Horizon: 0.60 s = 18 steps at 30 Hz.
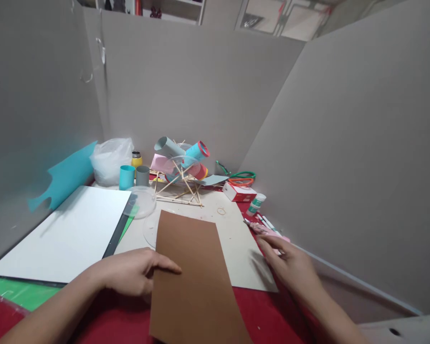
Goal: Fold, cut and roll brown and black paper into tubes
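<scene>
A sheet of brown card (193, 277) stands tilted up in front of me. My left hand (136, 272) grips its left edge, index finger lying on the face and the other fingers partly hidden behind. My right hand (290, 260) is at the right edge of the beige board (236, 248), thumb and fingers bent round the pink handle of a pair of scissors (257, 227). The blades point away to the left; the grip is partly hidden and the scissors look blurred.
Behind the card stands a stick frame (179, 196) with paper tubes. White sheets (64, 229) lie left, near a plastic bag (111, 160) and paper cylinders (127, 177). At right are a red-white box (239, 192), a glue bottle (256, 204) and markers (268, 223). Grey partitions (200, 86) enclose the table.
</scene>
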### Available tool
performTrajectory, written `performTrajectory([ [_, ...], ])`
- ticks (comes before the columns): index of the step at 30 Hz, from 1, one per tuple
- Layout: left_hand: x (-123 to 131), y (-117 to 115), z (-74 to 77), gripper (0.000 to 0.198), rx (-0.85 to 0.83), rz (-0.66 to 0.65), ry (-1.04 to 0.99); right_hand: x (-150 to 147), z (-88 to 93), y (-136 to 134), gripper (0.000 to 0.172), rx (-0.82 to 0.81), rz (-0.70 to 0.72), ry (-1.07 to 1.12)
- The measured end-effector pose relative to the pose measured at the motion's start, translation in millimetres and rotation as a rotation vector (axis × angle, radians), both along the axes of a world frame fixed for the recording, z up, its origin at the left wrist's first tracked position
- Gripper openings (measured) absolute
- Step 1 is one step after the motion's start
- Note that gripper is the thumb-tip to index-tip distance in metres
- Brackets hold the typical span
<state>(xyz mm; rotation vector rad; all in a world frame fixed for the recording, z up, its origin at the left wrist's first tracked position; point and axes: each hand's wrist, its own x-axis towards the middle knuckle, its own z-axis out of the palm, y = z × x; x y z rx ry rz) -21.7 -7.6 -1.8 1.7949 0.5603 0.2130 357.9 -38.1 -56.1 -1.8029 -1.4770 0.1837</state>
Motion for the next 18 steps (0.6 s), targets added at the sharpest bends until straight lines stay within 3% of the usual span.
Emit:
performTrajectory([
  [3,-9,3,7.9,0.049,0.080,0.009,0.052,-35,14.7,31,0.021,-0.039,0.193,0.357],
  [8,-21,11,6.3,0.056,0.240,0.087,0.156,-75,34.6,111,0.022,-0.041,0.279,0.613],
  [14,-24,21,-2.5,0.057,0.318,0.168,0.284,-87,45.5,205,0.034,-0.075,0.130,0.910],
  [18,-23,22,-3.5,0.053,0.356,0.157,0.321,-88,41.3,238,0.034,-0.089,0.032,1.008],
])
